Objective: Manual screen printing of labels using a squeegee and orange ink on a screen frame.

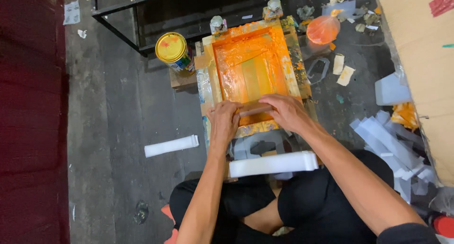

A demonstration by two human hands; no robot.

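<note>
1. Head view: both hands grip a wooden squeegee (254, 111) at the near end of a printing screen (250, 69). Left hand (223, 122) and right hand (285, 112) are clenched on its bar.
2. Orange ink already covers the mesh, so the pull looks about finished.
3. A stack of white strips (273, 163) sits by the knees, a paint can (174, 52) stands to the left.

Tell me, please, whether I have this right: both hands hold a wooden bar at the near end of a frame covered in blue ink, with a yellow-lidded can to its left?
Not quite: the ink is orange, not blue, as the head view shows. Both the left hand and right hand do hold the wooden bar at the frame's near end, and the yellow-lidded can stands to its left.
</note>
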